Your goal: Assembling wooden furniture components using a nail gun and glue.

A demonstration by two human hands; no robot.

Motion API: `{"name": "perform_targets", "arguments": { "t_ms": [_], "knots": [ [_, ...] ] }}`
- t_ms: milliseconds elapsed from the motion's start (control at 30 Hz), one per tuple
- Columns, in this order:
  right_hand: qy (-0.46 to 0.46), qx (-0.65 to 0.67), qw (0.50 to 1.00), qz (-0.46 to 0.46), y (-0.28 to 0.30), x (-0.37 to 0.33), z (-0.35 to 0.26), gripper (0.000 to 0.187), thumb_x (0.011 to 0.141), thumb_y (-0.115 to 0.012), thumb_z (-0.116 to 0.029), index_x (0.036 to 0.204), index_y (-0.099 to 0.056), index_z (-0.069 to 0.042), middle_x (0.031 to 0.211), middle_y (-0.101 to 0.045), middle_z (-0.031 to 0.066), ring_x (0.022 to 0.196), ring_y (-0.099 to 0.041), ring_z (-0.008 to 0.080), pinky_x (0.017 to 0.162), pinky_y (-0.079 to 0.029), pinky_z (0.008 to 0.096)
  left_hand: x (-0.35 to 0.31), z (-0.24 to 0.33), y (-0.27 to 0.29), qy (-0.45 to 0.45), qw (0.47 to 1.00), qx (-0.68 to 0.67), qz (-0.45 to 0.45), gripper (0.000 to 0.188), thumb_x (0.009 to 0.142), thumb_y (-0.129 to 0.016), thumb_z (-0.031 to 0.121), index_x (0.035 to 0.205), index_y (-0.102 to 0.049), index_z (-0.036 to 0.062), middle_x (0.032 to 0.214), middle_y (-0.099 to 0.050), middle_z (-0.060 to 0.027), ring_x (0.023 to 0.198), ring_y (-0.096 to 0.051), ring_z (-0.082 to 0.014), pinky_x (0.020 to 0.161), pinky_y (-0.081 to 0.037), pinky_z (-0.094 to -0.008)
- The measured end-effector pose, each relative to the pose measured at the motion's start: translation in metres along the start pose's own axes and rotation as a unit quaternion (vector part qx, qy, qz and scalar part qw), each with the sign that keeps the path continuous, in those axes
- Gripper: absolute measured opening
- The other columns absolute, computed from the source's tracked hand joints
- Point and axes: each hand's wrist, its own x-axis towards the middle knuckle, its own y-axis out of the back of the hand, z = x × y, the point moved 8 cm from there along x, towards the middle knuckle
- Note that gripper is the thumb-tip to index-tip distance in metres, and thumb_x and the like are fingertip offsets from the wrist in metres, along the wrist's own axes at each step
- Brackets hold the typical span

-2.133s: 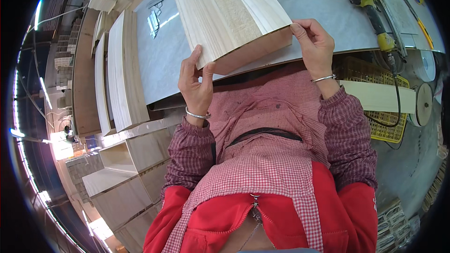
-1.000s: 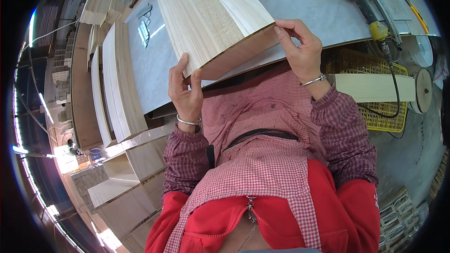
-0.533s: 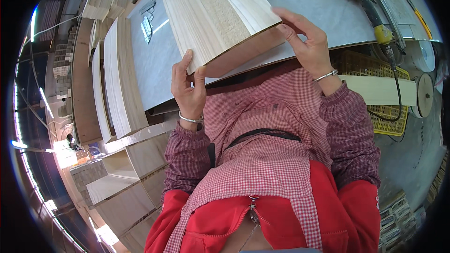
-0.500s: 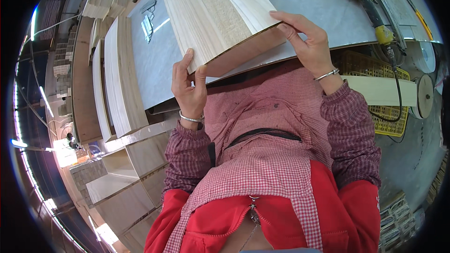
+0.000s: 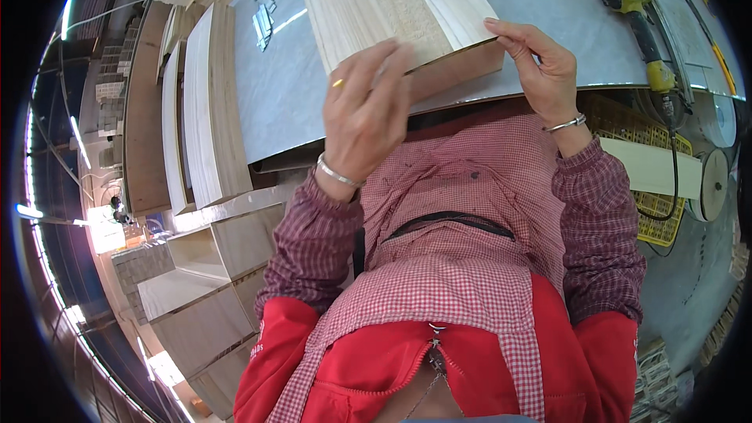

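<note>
Since the earlier frame, the left hand (image 5: 364, 110) has left its corner and is blurred, its grip I cannot tell; the right hand (image 5: 542, 64) pinches the right corner of the wooden box (image 5: 372, 4), upper centre, probably light, stiff, best held at corners.

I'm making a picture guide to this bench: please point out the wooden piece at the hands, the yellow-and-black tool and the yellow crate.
Wooden piece (image 5: 397, 6): head view, on its pale upper face.
Yellow-and-black tool (image 5: 645, 37): head view, on its black grip.
Yellow crate (image 5: 655, 230): head view, on its openwork side.
</note>
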Motion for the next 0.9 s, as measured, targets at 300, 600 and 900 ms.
{"name": "perform_targets", "arguments": {
  "t_ms": [300,600,900],
  "knots": [
    [0.0,-0.015,1.0,-0.005,0.0,0.003,0.0,0.026,0.086,-0.058,0.005,0.104,-0.071,-0.008,0.103,-0.071,-0.001,0.086,-0.065,0.0083,0.08,-0.05,0.0167,0.007,0.006,-0.022,-0.054,0.996,-0.069,0.015,0.032,0.073,-0.071,0.0,0.104,-0.07,0.0063,0.1,-0.066,-0.0038,0.085,-0.058,-0.0175,0.076,-0.045,-0.0269],
    [-0.014,-0.026,0.999,-0.018,0.002,0.002,-0.001,0.024,0.086,-0.061,0.002,0.105,-0.07,-0.009,0.103,-0.071,-0.0003,0.085,-0.065,0.0093,0.079,-0.05,0.0182,0.006,0.008,-0.022,-0.049,0.996,-0.072,0.022,0.031,0.073,-0.071,-0.001,0.104,-0.071,0.0057,0.099,-0.066,-0.0039,0.082,-0.057,-0.017,0.075,-0.045,-0.0267],
    [-0.076,-0.02,0.994,0.077,0.011,-0.013,0.007,0.019,0.083,-0.064,0.0,0.101,-0.068,-0.004,0.094,-0.07,0.0029,0.078,-0.064,0.0117,0.074,-0.051,0.0205,0.008,0.009,-0.021,-0.041,0.997,-0.062,0.003,0.03,0.074,-0.071,-0.002,0.103,-0.071,0.005,0.099,-0.067,-0.0047,0.083,-0.057,-0.0167,0.075,-0.045,-0.027]
  ]
}}
